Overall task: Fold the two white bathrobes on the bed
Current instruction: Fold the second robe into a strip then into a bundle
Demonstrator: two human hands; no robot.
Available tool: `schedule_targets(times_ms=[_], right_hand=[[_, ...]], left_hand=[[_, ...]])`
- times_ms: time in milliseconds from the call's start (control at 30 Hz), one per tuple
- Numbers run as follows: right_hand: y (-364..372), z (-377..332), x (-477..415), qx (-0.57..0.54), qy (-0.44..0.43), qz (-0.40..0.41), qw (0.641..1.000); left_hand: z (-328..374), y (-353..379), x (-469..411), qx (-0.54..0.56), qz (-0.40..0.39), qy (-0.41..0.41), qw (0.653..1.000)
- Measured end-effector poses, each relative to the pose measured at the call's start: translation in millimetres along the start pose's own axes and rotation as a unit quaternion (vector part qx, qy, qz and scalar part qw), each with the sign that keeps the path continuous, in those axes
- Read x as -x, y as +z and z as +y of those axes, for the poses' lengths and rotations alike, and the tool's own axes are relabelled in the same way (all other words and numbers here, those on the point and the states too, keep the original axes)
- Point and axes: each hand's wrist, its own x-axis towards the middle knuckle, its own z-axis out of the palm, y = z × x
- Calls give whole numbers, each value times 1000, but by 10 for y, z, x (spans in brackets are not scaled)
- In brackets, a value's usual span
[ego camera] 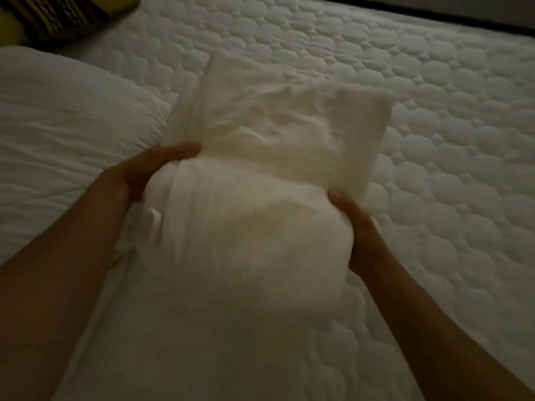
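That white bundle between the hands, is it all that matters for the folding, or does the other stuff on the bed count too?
Part of the job:
- white bathrobe, partly folded
- left hand and right hand, gripping its sides

Just lying about:
- white pillow, left
- yellow patterned cushion, far left corner
- quilted mattress beneath

- Bedroom, dimly lit.
- Bed [434, 117] with white quilted cover fills the view.
- White pillow [63, 117] at its left side.
- Striped yellow cushion [58, 15] beyond the pillow.
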Motion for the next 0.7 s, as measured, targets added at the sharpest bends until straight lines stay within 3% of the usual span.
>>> schedule_targets(times_ms=[200,367,533,700], right_hand=[[-562,-594,1258,-4,-7,49,999],[-1445,-841,2695,-14,-32,159,987],[-2242,-576,4167,-76,-77,262,959],[-3156,150,6093,-144,-136,371,907]], left_hand=[[194,825,727,-3,-14,51,999],[256,2232,1211,-68,-108,58,990],[129,3728,1756,-156,-202,45,966],[-338,5590,2981,-270,-312,59,909]])
